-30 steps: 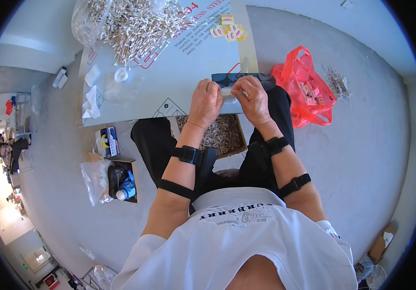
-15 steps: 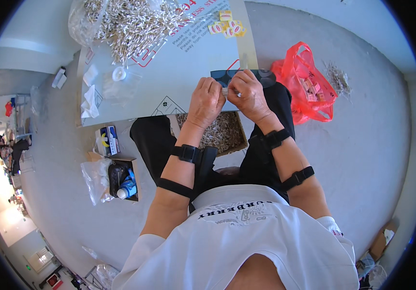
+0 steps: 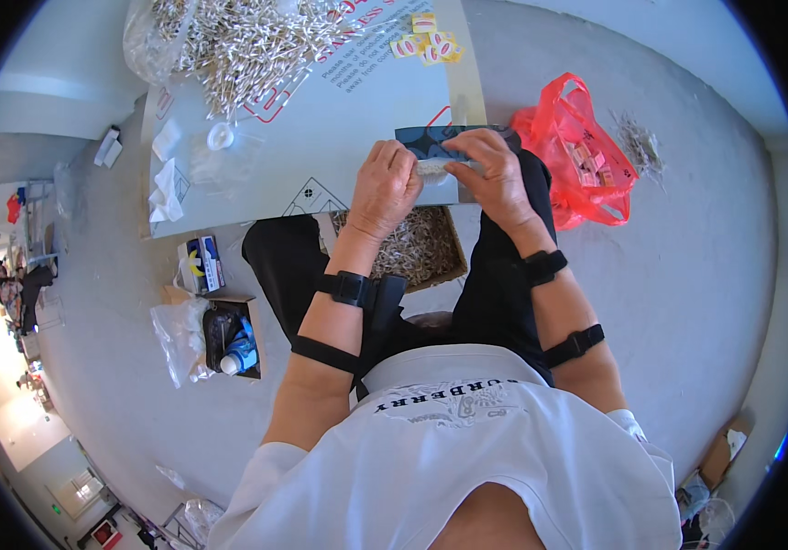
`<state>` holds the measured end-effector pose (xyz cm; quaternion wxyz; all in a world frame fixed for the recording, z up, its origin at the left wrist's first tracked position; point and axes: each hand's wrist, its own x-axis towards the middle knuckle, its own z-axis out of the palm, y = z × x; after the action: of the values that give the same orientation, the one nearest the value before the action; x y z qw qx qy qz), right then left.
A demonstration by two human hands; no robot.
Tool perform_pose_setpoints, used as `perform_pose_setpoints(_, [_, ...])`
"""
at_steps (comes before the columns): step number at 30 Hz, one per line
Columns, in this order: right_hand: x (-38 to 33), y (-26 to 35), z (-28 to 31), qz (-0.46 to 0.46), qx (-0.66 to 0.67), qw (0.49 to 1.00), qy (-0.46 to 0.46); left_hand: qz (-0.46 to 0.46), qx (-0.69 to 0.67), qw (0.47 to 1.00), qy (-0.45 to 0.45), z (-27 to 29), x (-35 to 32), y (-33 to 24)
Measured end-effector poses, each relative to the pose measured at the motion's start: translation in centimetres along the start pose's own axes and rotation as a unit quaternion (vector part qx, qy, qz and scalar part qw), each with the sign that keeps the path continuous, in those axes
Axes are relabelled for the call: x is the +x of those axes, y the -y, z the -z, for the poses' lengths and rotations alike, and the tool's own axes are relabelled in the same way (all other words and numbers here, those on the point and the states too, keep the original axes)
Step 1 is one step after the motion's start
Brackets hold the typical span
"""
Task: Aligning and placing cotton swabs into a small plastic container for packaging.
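Note:
Over the table's near edge, a small clear plastic packet (image 3: 434, 169) with whitish contents is stretched between my hands. My left hand (image 3: 383, 191) is closed, pinching the packet's left end between thumb and fingers. The right end lies between the thumb and the raised, curved fingers of my right hand (image 3: 497, 180), the thumb pressing on it. What the packet holds is too small to make out for certain. Just beyond my right hand, a dark patterned sheet (image 3: 420, 142) lies at the table's edge.
A heap of cotton swabs (image 3: 247, 55) covers the far left of the table (image 3: 321, 137), near small yellow-and-white packets (image 3: 426, 41). Between my knees sits a cardboard box (image 3: 454, 261) of swabs. A red plastic bag (image 3: 563, 137) stands right; an open box (image 3: 252, 339) with a bottle, left.
My right hand has loosened from a tight pinch and its fingers have lifted apart, so more of the packet shows. My left hand keeps its pinch.

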<state>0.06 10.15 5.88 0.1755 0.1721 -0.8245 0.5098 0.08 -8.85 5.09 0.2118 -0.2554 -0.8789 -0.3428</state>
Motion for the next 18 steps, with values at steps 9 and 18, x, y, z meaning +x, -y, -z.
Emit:
perform_pose_setpoints(9, [-0.5,-0.3,-1.6,-0.002,-0.033,0.999,0.012,-0.020,0.016,0.999,-0.022,-0.7,1.3,-1.6])
perform_pose_setpoints(18, [-1.2,-2.0,-2.1,-0.131,0.081,0.988,0.025,0.195,-0.188,0.963,-0.016,-0.6,-0.5,0.7])
